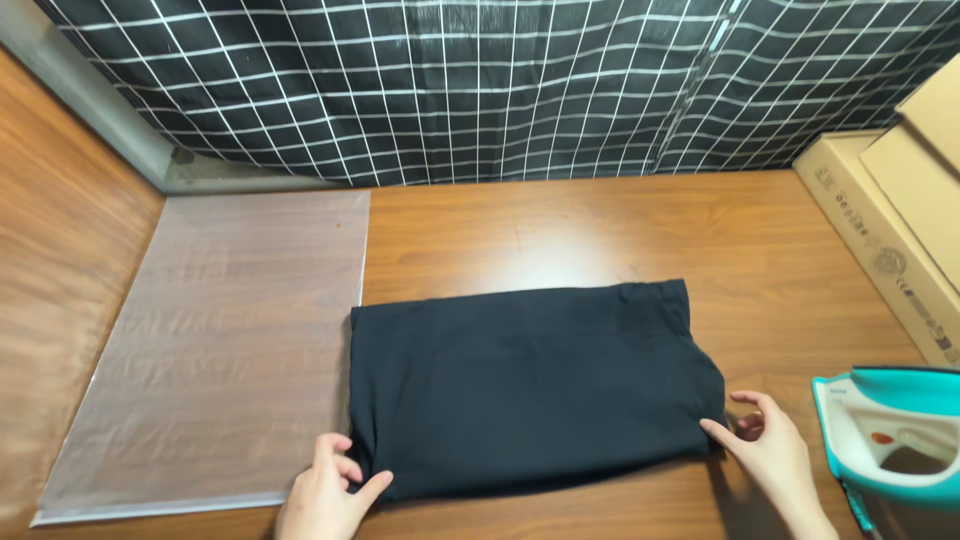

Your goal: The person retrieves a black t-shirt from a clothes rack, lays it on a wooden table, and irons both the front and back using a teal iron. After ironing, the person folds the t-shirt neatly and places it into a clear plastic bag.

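Observation:
A black garment [530, 385], folded into a rectangle, lies flat on the wooden table [600, 230] in front of me. My left hand [325, 495] rests at its near left corner, fingers curled against the cloth's edge. At the near right corner is my right hand [770, 455], fingertips touching the folded edge. Whether either hand pinches the fabric is unclear.
A frosted clear plastic bag [215, 350] lies flat to the left of the garment. A teal and white iron [890, 435] stands at the right, close to my right hand. Cardboard boxes [890, 230] sit at the far right. A black grid-patterned curtain [480, 80] hangs behind.

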